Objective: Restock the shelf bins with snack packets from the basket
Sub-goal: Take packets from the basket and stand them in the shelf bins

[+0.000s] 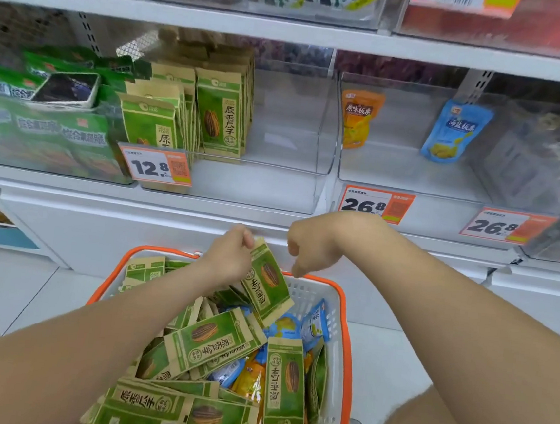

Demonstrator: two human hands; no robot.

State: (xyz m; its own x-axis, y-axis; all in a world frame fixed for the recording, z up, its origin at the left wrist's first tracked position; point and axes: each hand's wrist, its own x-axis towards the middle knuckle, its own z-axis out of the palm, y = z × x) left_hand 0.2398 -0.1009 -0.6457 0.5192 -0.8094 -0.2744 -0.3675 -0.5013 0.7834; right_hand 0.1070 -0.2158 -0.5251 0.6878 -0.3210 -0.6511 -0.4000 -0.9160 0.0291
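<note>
A white basket with an orange rim (338, 306) stands on the floor below me, full of green-and-tan sunflower seed packets (208, 341) with a few blue and orange pouches among them. My left hand (230, 255) pinches the top of one green seed packet (266, 282) and holds it tilted above the basket's far end. Just to the right of that packet, my right hand (309, 249) hangs with loosely curled fingers and holds nothing. On the shelf above, a clear bin (286, 164) has upright seed packets (217, 117) at its left and bare room at its right.
Green snack bags (40, 127) fill the bin to the left. The right bin holds one orange pouch (359, 120) and one blue pouch (454, 133). Price tags (156, 167) hang on the bin fronts. A white cabinet ledge (169, 208) juts out below the bins.
</note>
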